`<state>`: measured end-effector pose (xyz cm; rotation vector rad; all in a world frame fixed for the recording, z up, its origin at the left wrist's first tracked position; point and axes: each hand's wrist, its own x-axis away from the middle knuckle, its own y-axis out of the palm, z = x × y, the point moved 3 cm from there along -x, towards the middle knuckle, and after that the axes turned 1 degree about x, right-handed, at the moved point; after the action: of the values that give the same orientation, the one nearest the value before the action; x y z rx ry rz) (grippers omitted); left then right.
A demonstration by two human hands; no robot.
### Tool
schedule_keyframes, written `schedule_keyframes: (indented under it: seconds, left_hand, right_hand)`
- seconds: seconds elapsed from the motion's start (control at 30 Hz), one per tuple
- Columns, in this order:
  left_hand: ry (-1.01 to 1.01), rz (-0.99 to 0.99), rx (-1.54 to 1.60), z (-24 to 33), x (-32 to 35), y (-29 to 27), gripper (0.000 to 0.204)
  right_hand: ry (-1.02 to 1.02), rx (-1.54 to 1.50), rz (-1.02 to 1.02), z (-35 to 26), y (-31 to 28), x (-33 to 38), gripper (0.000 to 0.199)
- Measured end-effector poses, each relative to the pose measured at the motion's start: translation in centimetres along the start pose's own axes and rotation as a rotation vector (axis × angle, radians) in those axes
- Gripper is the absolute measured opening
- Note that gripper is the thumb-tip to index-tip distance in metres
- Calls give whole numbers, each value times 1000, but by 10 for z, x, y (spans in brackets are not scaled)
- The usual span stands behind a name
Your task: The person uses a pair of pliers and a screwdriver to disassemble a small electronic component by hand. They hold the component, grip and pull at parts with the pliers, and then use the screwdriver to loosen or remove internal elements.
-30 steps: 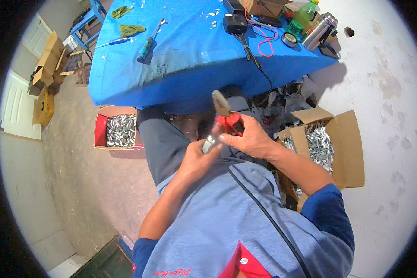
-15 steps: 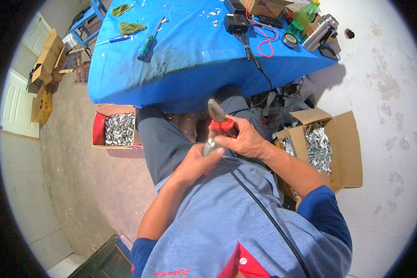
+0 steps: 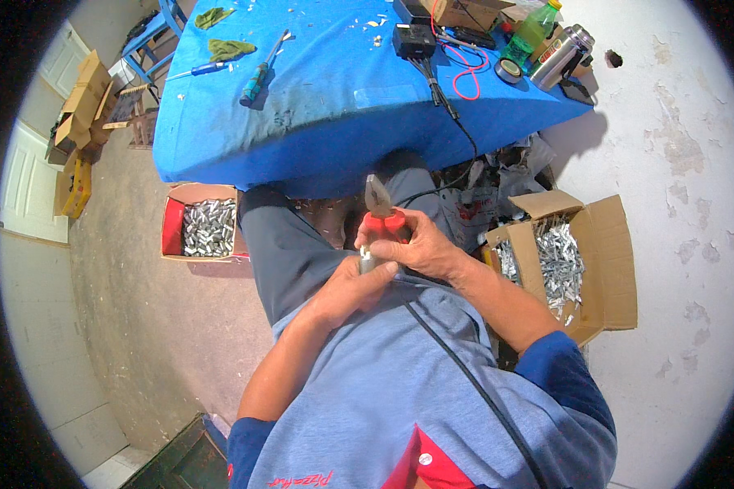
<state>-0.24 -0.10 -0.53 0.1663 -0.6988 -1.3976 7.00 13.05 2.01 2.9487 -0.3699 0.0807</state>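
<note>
In front of my lap, my right hand (image 3: 429, 248) is closed round a pair of pliers (image 3: 378, 200) with red handles, its metal jaws pointing up and away from me. Its thumb and fingertips come close to a small silver metal piece (image 3: 367, 262), which my left hand (image 3: 352, 292) pinches just below the handles. The lower part of that piece is hidden by the left thumb and fingers. Whether the right fingertips touch it, I cannot tell.
Left of my legs stands a box of silver metal pieces (image 3: 208, 227); at right, a cardboard box (image 3: 608, 261) holds more metal parts. The blue-covered table (image 3: 334, 122) bears screwdrivers (image 3: 258, 80), a thermos (image 3: 564, 59) and a green bottle (image 3: 532, 34). A black cable (image 3: 465, 371) crosses my shirt.
My right hand has turned a little, and the red handles now sit slightly lower. The metal piece in my left hand stands more upright than before.
</note>
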Motion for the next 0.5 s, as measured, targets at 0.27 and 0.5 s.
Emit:
schedule_keyframes:
  seconds: [0.27, 0.5]
  left_hand:
    - [-34, 5, 39, 1, 1, 3, 35]
    - [70, -35, -23, 0, 2, 2, 42]
  right_hand:
    - [49, -61, 61, 4, 1, 1, 26]
    - [53, -83, 58, 6, 1, 1, 28]
